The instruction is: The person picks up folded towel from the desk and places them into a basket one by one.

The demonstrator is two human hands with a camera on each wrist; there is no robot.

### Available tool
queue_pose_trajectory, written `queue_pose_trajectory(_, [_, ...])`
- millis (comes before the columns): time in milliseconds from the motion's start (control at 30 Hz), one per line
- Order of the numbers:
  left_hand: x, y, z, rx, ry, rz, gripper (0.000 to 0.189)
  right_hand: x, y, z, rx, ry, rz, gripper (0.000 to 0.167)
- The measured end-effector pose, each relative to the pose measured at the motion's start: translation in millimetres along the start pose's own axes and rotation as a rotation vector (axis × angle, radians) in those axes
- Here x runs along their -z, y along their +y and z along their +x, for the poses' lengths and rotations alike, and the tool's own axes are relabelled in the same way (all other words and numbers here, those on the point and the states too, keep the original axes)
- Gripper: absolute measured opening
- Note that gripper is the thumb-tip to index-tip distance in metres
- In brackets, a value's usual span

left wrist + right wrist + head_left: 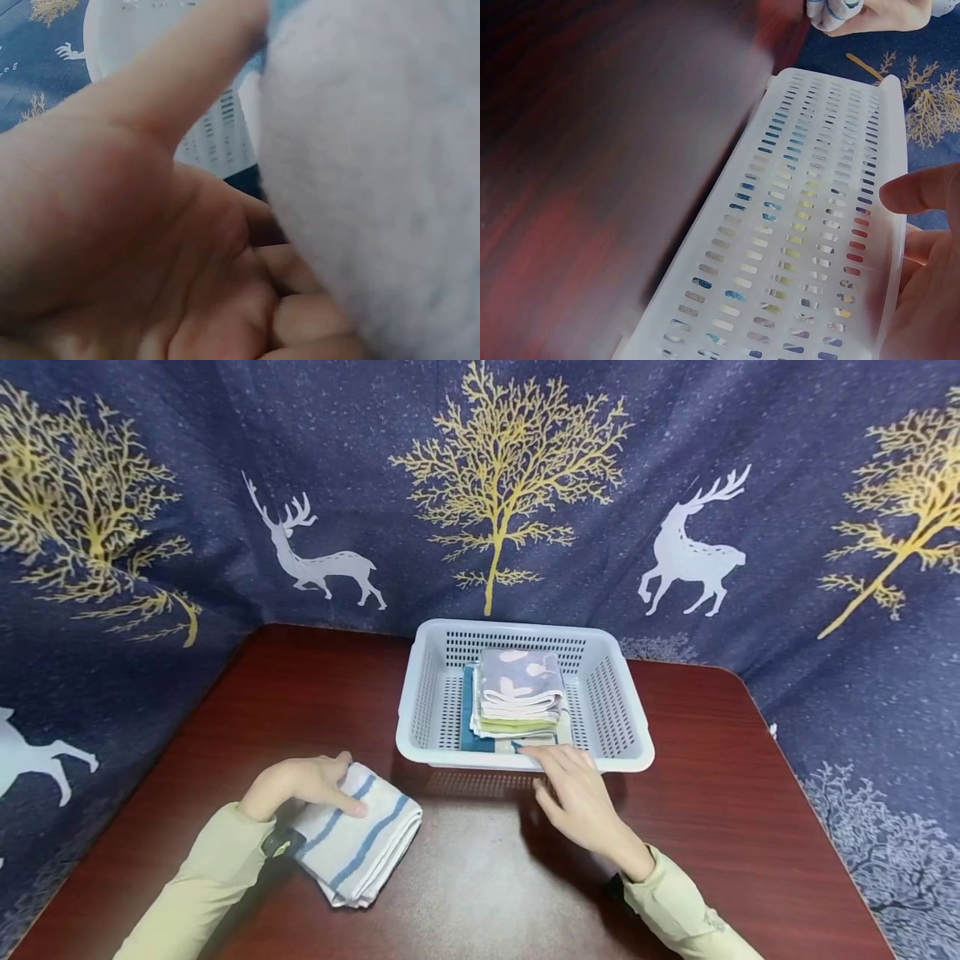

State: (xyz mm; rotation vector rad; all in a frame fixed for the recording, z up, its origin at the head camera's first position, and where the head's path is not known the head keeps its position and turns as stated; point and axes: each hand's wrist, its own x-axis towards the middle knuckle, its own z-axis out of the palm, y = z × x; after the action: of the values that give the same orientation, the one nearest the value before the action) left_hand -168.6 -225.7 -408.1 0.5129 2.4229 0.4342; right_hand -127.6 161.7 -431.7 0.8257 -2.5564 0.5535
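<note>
A folded white towel with blue stripes (pixel 367 839) is held in my left hand (pixel 307 783), thumb on its upper face and the other fingers under the edge. Close up in the left wrist view, the pale towel (pixel 375 150) covers the right side and hides the fingertips. My right hand (pixel 577 797) is at the front rim of a white slotted plastic basket (pixel 420 693). Its fingers reach over the rim to the inside, and the thumb stays on the outer side. Through the slots of the basket wall (pixel 780 225), skin tone shows behind the rim.
Inside the basket lies a stack of folded towels, with a grey-purple patterned towel (pixel 521 675) on top and green, white and teal layers below. The basket stands on a dark red wooden table (pixel 712 760). A blue cloth (pixel 337 435) with trees and deer hangs behind.
</note>
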Motion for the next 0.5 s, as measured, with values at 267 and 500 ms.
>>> queue_pose_trajectory(267, [-13.9,2.6,-0.8,0.013,-0.05,-0.215,0.068,-0.3,1.5,-0.3,0.013,0.012,-0.002,0.045])
queue_pose_trajectory(500, [-22.2,6.6,0.6,0.055,-0.115,-0.356,0.064,-0.4,1.4,-0.2,0.003,-0.002,0.0,0.045])
